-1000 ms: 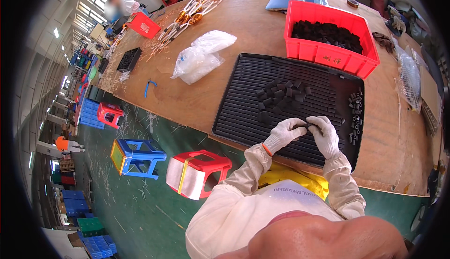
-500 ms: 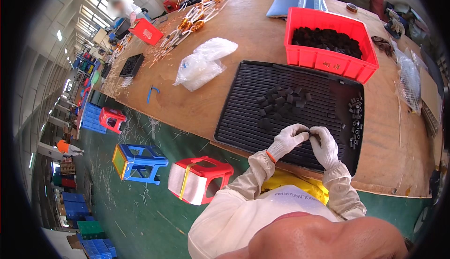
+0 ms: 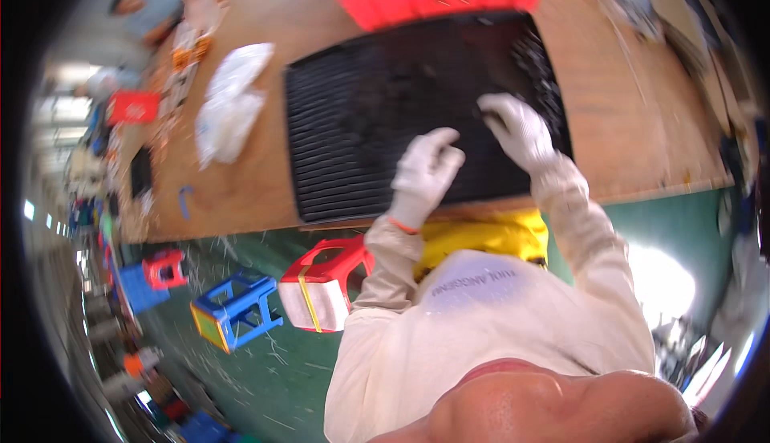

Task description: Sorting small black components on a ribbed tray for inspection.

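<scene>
Over the black ribbed tray [image 3: 329,162], my gloved left hand [image 3: 427,168] hovers by the near edge. Its thumb and forefinger are apart, and I see nothing between them. My gloved right hand [image 3: 520,132] is farther out over the tray's right part, its fingers bent and smeared by motion, so I cannot tell whether they hold anything. A blurred heap of short black pieces [image 3: 373,106] lies on the tray's ribs. Along the right edge lie small metal-coloured pieces [image 3: 529,58], nearer to my right hand.
A red bin [image 3: 445,0] with dark contents stands beyond the tray. Left on the wooden table [image 3: 265,194] lie a clear plastic bag [image 3: 233,106] and a blue strip [image 3: 185,201]. Red [image 3: 317,286] and blue [image 3: 237,310] stools stand on the floor. A person [image 3: 156,10] sits far left.
My hands, pinched together before, have parted. My right hand has moved outward and right across the tray. The whole view has swung, so the tray and bin sit higher and farther left.
</scene>
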Action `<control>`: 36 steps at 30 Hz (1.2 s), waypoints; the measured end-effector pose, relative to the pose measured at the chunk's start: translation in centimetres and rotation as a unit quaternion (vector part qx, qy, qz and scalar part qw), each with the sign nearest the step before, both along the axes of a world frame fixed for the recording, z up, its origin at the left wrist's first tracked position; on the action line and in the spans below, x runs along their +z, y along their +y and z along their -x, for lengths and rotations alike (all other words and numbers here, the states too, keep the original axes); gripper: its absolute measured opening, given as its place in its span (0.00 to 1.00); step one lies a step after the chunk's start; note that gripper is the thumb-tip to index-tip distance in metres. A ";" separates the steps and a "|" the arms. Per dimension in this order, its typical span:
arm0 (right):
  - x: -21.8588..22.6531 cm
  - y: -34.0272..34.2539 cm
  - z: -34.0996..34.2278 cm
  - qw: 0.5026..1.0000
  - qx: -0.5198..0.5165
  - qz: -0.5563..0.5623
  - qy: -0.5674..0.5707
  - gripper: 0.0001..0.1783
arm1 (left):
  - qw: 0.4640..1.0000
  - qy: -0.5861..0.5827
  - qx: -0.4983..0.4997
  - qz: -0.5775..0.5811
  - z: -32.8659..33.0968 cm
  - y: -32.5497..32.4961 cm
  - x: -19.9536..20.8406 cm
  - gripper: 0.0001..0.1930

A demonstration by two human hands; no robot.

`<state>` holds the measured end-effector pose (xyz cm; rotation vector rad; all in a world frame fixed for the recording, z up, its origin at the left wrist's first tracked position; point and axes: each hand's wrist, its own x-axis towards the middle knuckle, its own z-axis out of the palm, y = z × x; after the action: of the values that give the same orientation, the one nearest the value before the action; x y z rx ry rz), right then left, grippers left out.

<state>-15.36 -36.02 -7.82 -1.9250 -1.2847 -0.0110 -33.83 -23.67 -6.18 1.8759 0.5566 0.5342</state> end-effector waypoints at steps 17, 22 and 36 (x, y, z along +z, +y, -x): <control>-3.0 0.0 -7.1 0.942 -0.077 0.094 -0.314 0.19 | 0.998 0.027 0.053 0.013 2.6 0.9 0.0 0.12; -1.0 -3.7 -6.5 0.956 -0.073 0.153 -0.240 0.19 | 0.991 -0.048 0.121 -0.037 3.4 2.1 -2.4 0.12; -2.2 -6.6 -8.4 0.988 -0.137 0.039 -0.058 0.14 | 0.816 0.202 0.325 -0.433 10.8 5.8 -5.5 0.30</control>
<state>-6.98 -42.65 -10.06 -2.1834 -1.0984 -0.2189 -44.67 -17.84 -11.70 2.6853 1.4557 0.9492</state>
